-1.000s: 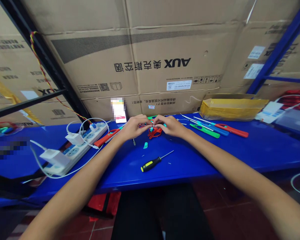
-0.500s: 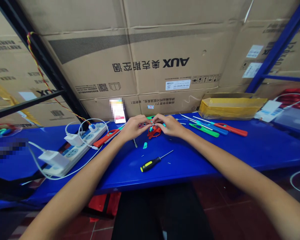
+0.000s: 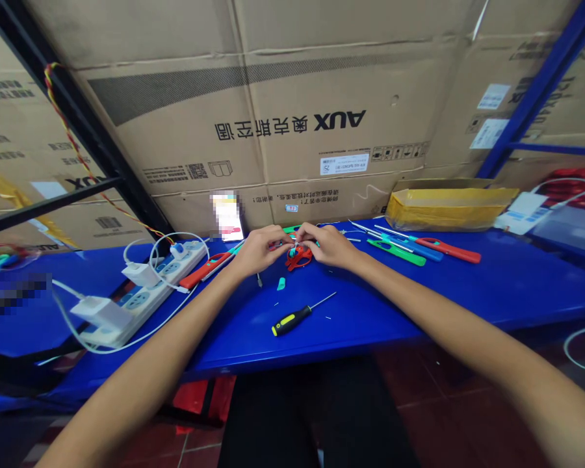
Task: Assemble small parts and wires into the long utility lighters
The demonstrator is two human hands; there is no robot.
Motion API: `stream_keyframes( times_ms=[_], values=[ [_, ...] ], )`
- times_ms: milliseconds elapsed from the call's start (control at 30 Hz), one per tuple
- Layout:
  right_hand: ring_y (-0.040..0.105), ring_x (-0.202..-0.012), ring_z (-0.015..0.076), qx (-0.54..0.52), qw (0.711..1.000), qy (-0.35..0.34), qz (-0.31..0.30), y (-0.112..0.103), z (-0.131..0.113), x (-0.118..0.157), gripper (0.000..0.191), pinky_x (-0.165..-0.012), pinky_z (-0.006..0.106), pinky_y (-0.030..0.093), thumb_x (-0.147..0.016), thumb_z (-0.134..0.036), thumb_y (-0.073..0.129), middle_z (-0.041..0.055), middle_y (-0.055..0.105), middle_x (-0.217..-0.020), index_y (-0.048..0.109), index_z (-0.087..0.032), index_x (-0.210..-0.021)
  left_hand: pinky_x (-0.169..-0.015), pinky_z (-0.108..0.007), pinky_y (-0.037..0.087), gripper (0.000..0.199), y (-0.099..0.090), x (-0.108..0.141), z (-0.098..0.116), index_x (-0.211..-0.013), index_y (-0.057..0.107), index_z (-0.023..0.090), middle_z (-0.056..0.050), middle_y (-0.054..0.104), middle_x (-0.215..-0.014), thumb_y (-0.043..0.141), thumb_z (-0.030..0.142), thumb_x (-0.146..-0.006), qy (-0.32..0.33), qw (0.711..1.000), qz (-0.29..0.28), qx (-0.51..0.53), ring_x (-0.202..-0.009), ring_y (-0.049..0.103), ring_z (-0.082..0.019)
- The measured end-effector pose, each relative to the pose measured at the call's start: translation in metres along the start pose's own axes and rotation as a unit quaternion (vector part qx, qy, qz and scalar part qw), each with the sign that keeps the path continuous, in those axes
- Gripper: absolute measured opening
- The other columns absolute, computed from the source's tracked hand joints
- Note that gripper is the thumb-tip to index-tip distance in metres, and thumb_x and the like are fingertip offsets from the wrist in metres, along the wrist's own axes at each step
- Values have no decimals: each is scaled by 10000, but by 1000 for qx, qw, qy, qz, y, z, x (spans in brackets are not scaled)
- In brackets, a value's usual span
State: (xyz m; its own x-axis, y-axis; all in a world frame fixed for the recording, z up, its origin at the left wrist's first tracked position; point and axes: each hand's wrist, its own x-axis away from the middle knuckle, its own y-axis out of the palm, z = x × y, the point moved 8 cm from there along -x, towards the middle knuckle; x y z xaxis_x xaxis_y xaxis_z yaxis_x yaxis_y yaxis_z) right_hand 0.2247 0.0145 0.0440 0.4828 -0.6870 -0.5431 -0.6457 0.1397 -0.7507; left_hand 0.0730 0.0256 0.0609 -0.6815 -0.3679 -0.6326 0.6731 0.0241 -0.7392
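My left hand (image 3: 266,248) and my right hand (image 3: 325,244) meet fingertip to fingertip above the blue table (image 3: 370,309). Both are closed in a pinch around something small and pale that I cannot make out. Just below the fingertips lies a red plastic piece (image 3: 299,259), with a bit of teal beside it. Nearer to me are a small teal piece (image 3: 281,284) and a black and yellow screwdriver (image 3: 292,320). Red, blue and green long-necked lighters rest to the right, among them a red one (image 3: 451,249). Another red one (image 3: 205,269) is left of my left hand.
A white power strip (image 3: 146,296) with plugged-in chargers and looping cables takes up the left side. A lit phone (image 3: 228,218) leans against the cardboard behind. A yellow-taped open box (image 3: 448,209) stands at the back right.
The whole view has shifted slightly. Both hands keep their pinch at the same place over the red piece, with no other clear movement.
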Motion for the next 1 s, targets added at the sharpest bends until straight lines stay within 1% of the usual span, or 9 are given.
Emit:
stream_keyframes(
  times_ms=[100,200,333,500,667,767,833,933,1000],
  values=[
    [717,-825,185,24,1000,4,0,1,-2,0,221,-757,308,484,-946,-84,520,23,783,-961,616,-247,-1062,-738,-292,497,161,1,0,1,-1011,776,215,-50,752,-905,657,318,-1045,-3,1000,0,1,-803,676,-171],
    [709,-820,180,25,1000,6,4,2,-2,0,233,-753,302,475,-941,-80,522,25,780,-959,624,-242,-1074,-724,-287,492,153,1,1,0,-997,772,213,-47,752,-901,664,313,-1038,-9,1000,6,1,-788,672,-165],
    [722,-836,180,10,1000,12,6,5,1,0,238,-755,298,485,-944,-87,523,20,783,-950,619,-241,-1098,-715,-288,485,154,3,1,0,-989,768,210,-47,745,-886,663,311,-1038,-12,1000,10,-11,-776,661,-166],
    [747,-847,193,8,1000,11,8,7,5,1,211,-746,308,506,-966,-107,528,21,791,-942,611,-245,-1102,-738,-297,494,159,6,1,0,-995,764,214,-53,746,-907,643,304,-1046,-4,1000,5,-16,-826,673,-180],
    [784,-992,202,-14,1000,8,6,5,8,0,208,-841,319,561,-991,-126,542,40,812,-1087,604,-249,-1148,-734,-302,499,158,0,-1,-5,-1045,785,218,-45,765,-907,683,335,-1020,-21,1000,7,-6,-786,673,-173],
    [789,-1064,206,-43,999,13,0,5,11,-1,231,-905,336,593,-1000,-132,542,50,812,-1141,596,-252,-1190,-709,-292,500,151,-5,-1,-11,-1025,798,214,-35,781,-897,705,328,-995,-48,999,1,6,-745,670,-163],
    [785,-1113,207,-70,997,16,-3,5,13,-1,255,-939,345,608,-1000,-127,541,50,812,-1156,588,-255,-1215,-720,-291,509,140,-7,-1,-14,-1000,803,212,-35,790,-901,705,312,-986,-57,998,-2,9,-767,685,-169],
    [782,-1131,206,-95,995,17,-3,4,15,-1,272,-956,351,621,-997,-113,539,50,813,-1152,586,-255,-1223,-769,-305,530,122,-6,-1,-16,-986,805,220,-38,801,-915,712,298,-971,-56,998,-4,10,-833,713,-186],
    [784,-1112,204,-97,995,17,-2,4,15,-1,280,-960,352,622,-994,-102,533,54,810,-1152,590,-253,-1224,-777,-311,538,121,-3,-1,-16,-998,801,223,-39,803,-922,705,292,-970,-59,998,-10,25,-838,721,-188]
  ],
)
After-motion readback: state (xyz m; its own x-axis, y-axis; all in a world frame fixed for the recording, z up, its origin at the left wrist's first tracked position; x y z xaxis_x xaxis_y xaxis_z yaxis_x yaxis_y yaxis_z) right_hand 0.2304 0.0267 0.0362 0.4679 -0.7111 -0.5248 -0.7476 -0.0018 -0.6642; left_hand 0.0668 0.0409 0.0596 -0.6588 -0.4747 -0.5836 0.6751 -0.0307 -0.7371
